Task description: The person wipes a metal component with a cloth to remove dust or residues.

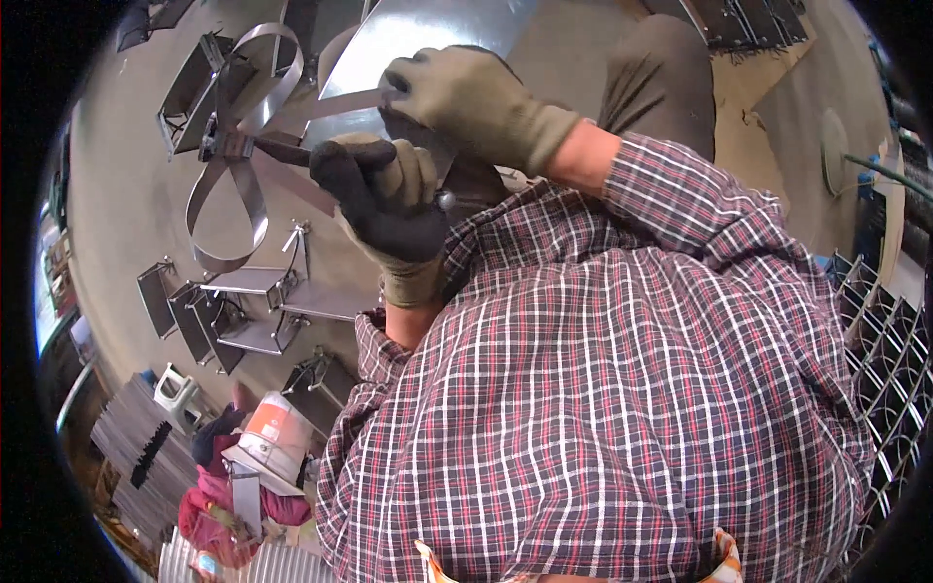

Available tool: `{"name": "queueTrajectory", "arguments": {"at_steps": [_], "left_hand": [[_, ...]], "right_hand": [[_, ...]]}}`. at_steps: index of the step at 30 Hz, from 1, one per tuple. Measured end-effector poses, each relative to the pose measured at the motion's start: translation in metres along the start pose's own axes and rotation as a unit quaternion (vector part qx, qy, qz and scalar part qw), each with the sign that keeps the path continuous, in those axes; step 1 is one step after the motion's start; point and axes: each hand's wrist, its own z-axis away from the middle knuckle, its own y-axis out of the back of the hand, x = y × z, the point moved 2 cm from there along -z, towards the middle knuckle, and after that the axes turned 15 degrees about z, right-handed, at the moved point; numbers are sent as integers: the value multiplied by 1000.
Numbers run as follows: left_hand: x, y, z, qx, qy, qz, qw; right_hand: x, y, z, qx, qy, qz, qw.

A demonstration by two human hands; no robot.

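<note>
My right hand (466, 107), in a light glove, is closed around the end of a flat metal strip (352, 103). This strip runs left toward a piece made of two shiny bent metal loops, an upper loop (288, 92) and a lower loop (196, 219). They meet at a small dark metal joint (225, 146). Gloved with a dark palm, my left hand (384, 194) grips a dark, narrow tool (282, 151) whose tip reaches near the joint. A round metallic end shows by the heel of that hand. The tool's kind is hidden by my fingers.
A shiny metal sheet (418, 29) lies beyond my hands, beside my knee (666, 78). Dark metal frames (258, 306) stand on the floor at left. Lower left, a person in pink (216, 520) is near a white-and-orange bucket (277, 432) and white stool (178, 394). Wire mesh (884, 369) stands at right.
</note>
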Motion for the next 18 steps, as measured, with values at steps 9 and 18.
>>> {"name": "queueTrajectory", "arguments": {"at_steps": [9, 18], "left_hand": [[-3, -1, 2, 9, -5, -15, 1000], [-2, 6, 5, 23, -20, -8, 1000]], "right_hand": [[0, -4, 23, -24, -2, 8, 1000], [-2, 1, 34, 33, 5, 14, 999]]}}
